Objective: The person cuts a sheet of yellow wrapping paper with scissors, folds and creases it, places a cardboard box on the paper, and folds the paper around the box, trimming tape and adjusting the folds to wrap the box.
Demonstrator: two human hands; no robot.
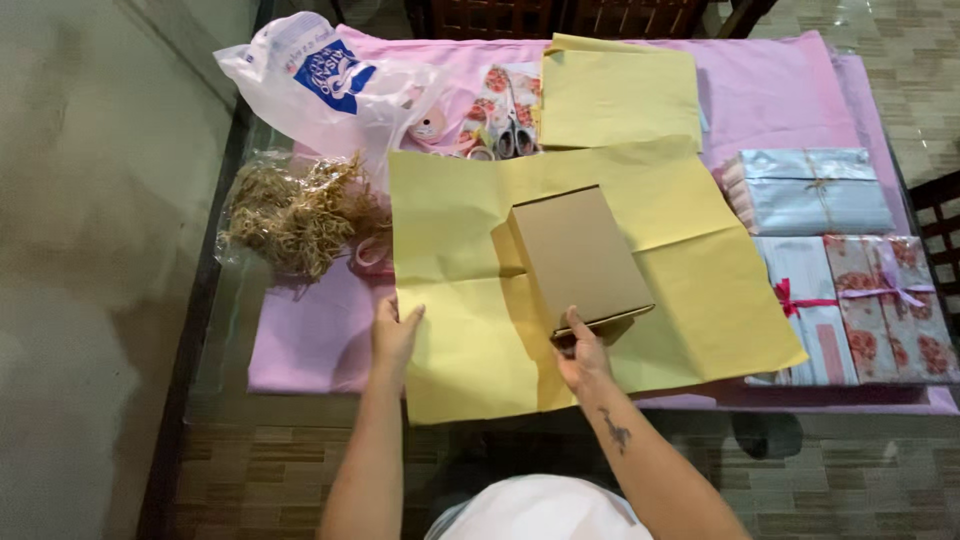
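Observation:
A plain brown cardboard box (pixel 580 255) lies tilted on a large yellow sheet of paper (pixel 680 280) spread over a pink cloth (pixel 300 340). My right hand (pixel 580 355) grips the box's near edge and lifts it slightly off the paper. At the paper's left edge, my left hand (pixel 395 335) rests flat with its fingers apart, holding the sheet down.
A second yellow sheet (pixel 620 95) lies folded at the back, with scissors (pixel 510 135) and ribbon beside it. A white plastic bag (pixel 320 85) and a bag of straw-like filler (pixel 295 215) sit at left. Three wrapped parcels (pixel 850 265) lie at right. The glass table edge (pixel 215 330) runs along the left.

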